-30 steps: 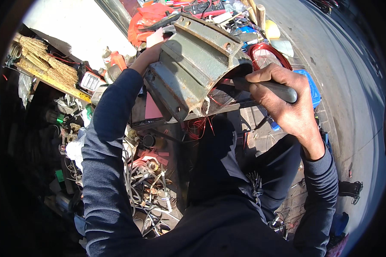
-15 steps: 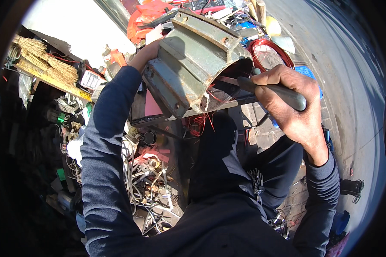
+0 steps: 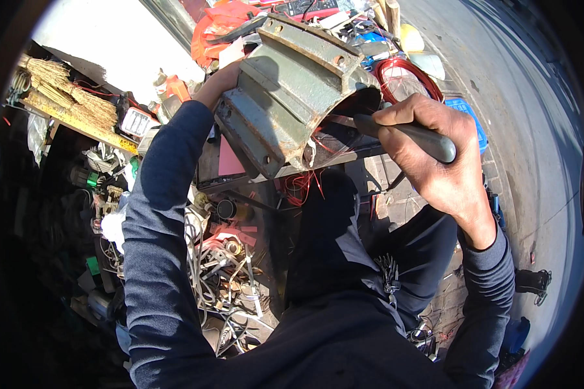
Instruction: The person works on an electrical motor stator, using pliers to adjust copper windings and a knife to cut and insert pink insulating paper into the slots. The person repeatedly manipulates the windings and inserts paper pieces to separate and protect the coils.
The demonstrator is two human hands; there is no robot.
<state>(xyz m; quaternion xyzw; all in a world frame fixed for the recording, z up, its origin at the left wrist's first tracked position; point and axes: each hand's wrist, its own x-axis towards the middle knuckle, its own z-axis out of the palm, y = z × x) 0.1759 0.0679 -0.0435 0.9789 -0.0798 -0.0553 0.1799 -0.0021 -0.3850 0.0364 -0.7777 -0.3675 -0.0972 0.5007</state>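
Note:
A heavy grey-green motor housing [image 3: 276, 97] with ribs, bolt holes and rusty edges lies tilted on the low bench, its round dark opening turned to the right. My left hand [image 3: 224, 83] grips its far left side, with the fingers hidden behind the metal. In my closed right hand [image 3: 435, 139] is a tool with a smooth grey handle [image 3: 428, 141]. Its thin flat blade [image 3: 339, 120] reaches into the opening; the tip is out of sight. Red winding wire [image 3: 323, 148] shows at the lower lip of the opening.
Beyond the housing lie a coil of red wire [image 3: 428, 81], a blue basket [image 3: 467, 117] and an orange bag [image 3: 214, 29]. Cable scraps [image 3: 224, 279] are heaped below the bench. A straw broom [image 3: 68, 91] lies at the left.
My right hand and the tool have shifted slightly left, toward the housing's opening. The left hand and the housing have hardly moved.

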